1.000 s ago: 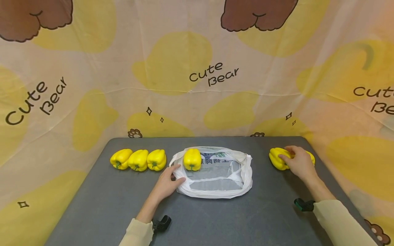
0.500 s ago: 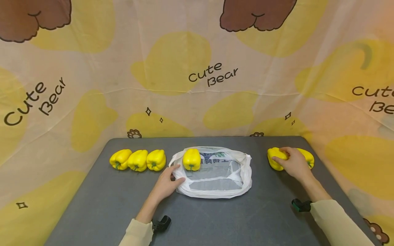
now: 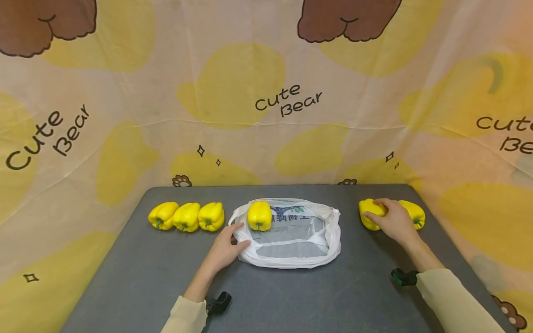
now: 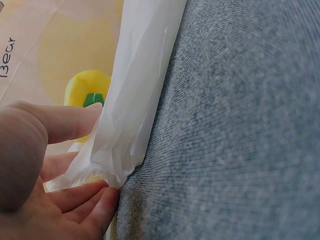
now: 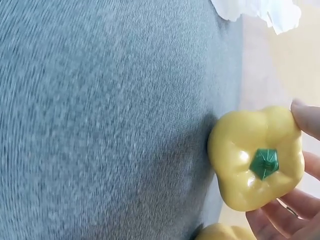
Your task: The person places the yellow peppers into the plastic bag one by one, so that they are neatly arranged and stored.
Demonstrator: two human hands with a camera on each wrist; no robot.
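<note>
My left hand (image 3: 222,249) holds the left side of a white plastic bag (image 3: 291,263), whose mouth is spread wide. In the left wrist view, the thumb and fingers lie on either side of the bag's film (image 4: 130,100). Inside the bag, at its left end, is a yellow bell pepper (image 3: 259,215). Over at the right of the table, my right hand (image 3: 397,222) grips another yellow bell pepper (image 3: 372,206) between thumb and fingers. Its green stem (image 5: 264,163) faces the right wrist camera, and its side is close to the table.
Three yellow bell peppers (image 3: 186,216) stand in a row left of the bag. One more pepper (image 3: 418,214) sits behind my right hand, near the right edge of the grey table (image 3: 300,300). A printed cloth (image 3: 233,92) hangs around the back and sides.
My right hand has shifted slightly left with its pepper, opening a gap from the pepper at the far right. The left hand and the bag have stayed in place.
</note>
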